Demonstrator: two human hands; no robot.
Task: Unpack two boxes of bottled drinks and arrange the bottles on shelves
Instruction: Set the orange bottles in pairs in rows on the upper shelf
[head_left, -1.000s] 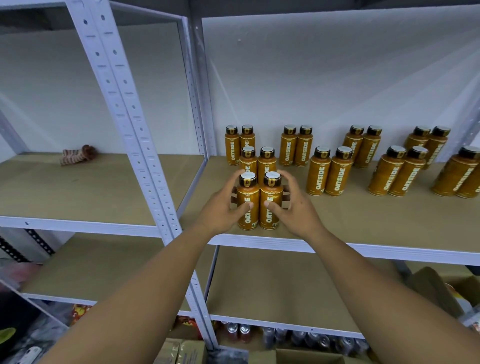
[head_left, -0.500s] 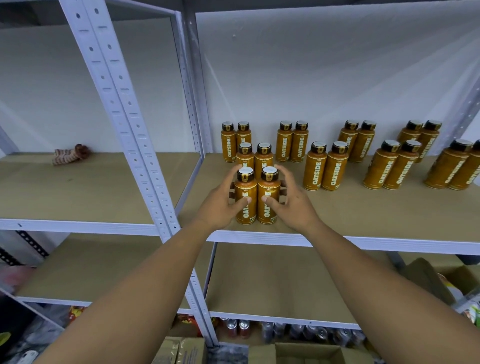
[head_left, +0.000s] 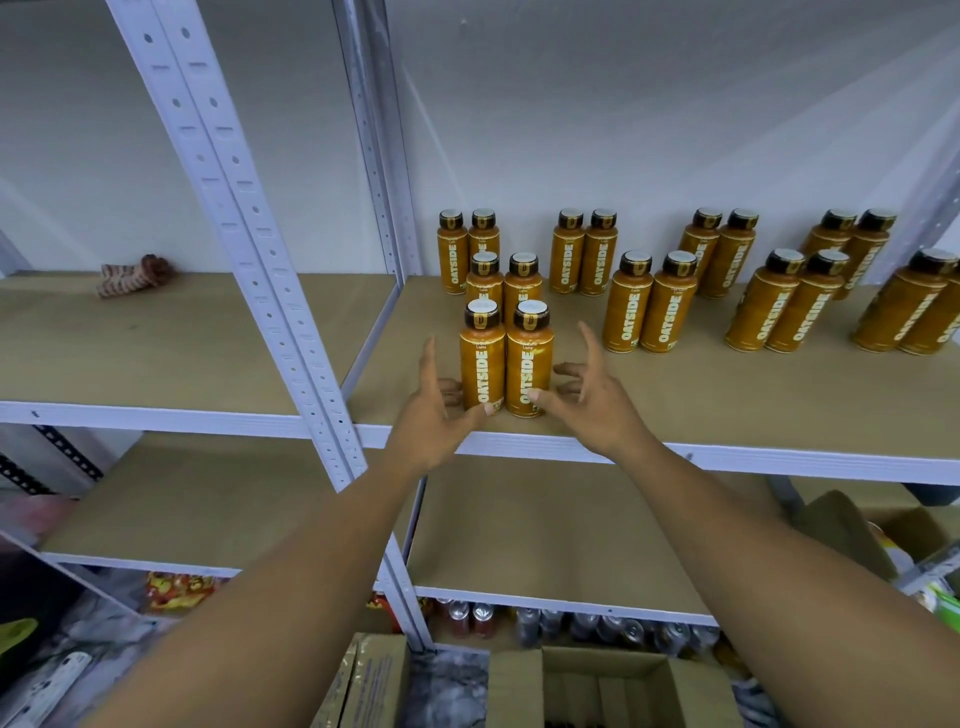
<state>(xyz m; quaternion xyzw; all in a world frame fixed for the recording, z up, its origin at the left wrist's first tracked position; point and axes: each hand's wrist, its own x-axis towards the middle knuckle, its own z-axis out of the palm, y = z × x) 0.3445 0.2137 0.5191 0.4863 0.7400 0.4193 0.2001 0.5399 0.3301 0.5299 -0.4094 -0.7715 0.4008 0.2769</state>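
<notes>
Far left first: a small brown ruffled object (head_left: 134, 275) lies at the back of the left shelf board (head_left: 182, 343), well apart from everything else. Moving across, a perforated white upright (head_left: 244, 228) splits the view between the two bays.

Now the right bay's shelf (head_left: 675, 400), and here is the action. The left hand (head_left: 431, 415) hangs at the front edge, fingers straight and spread, index pointing up, gripping nothing. Its thumb tip sits right at the foot of the left front bottle (head_left: 482, 364). Pressed up beside that one stands the right front bottle (head_left: 530, 364). Both are upright near the shelf's front edge, OATSIDE labels facing out. Behind them come a middle pair (head_left: 504, 283) and a back pair (head_left: 470, 249) by the wall, making a tidy column two wide.

On the other flank, the right hand (head_left: 592, 400) mirrors its partner: fingers fanned apart, palm turned toward the bottles, thumb tip against the lower part of the right front bottle, nothing clasped. Down below that forearm, a row of cans (head_left: 571, 623) sits under the lower shelf, and an open cardboard box (head_left: 602, 662) shows at the bottom of the view.

Carrying on right along the shelf: a second column of bottles (head_left: 649, 306), two pairs deep. Then a third column (head_left: 784, 306), the same. And at the right edge a fourth column (head_left: 914, 312), its front pair partly cut off by the frame.
</notes>
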